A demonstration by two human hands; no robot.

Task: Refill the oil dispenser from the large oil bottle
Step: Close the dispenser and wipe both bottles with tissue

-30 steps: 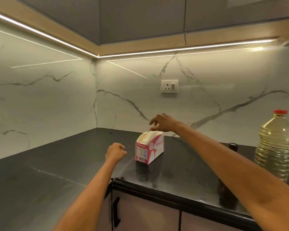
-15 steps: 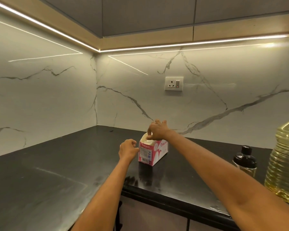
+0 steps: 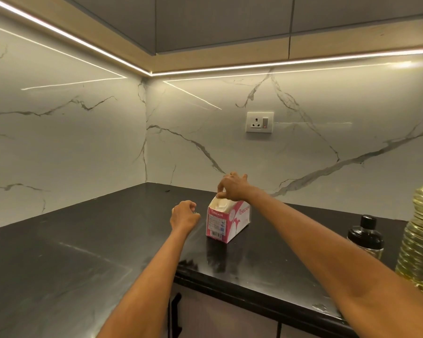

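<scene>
**Inspector:** Black stone, polished. Report from the near edge outward.

**Me:** Nearest is the front edge of the tabletop (image 3: 242, 286), with a cabinet handle (image 3: 175, 313) below it. At the far right edge of view stands the large oil bottle (image 3: 420, 242), ribbed clear plastic holding yellow oil, its top out of view. Just beside it on its left is the oil dispenser (image 3: 365, 236), a small glass body with a black cap on. Both are untouched and upright.

**Inspector:** Your hands?

**Me:** My left hand (image 3: 184, 215) is curled into a loose fist beside the tissue box (image 3: 226, 222); I can see nothing in it. My right hand (image 3: 232, 187) is over the top opening of the box, fingertips pinching the white tissue (image 3: 221, 203) that stands out of it.

**Inspector:** Your assessment of the step?

**Me:** In my judgement I am drawing a tissue for wiping, and pouring has not begun. To do it well, the left hand should steady the light card box, which may otherwise lift or slide on the slick stone. Pull straight up, one sheet only.

**Inspector:** Beyond that?

**Me:** Marble-patterned wall (image 3: 327, 142) with a socket (image 3: 259, 122), and a light strip (image 3: 279, 65) under the cabinets.
</scene>
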